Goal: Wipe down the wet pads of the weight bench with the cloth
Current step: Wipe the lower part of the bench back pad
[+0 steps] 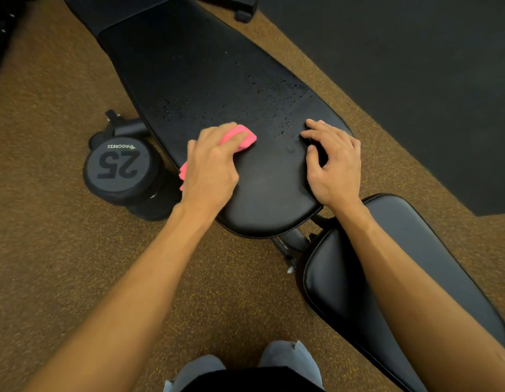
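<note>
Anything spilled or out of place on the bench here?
Water droplets bead across the middle of the back pad, just beyond the pink cloth that the left hand holds. The near end looks dry. A 25 dumbbell lies on the floor beside it.

The back pad [206, 66] lies open ahead; the right hand [334, 165] blocks its near right side, and a dumbbell [120, 165] stands just beside its left edge.
</note>
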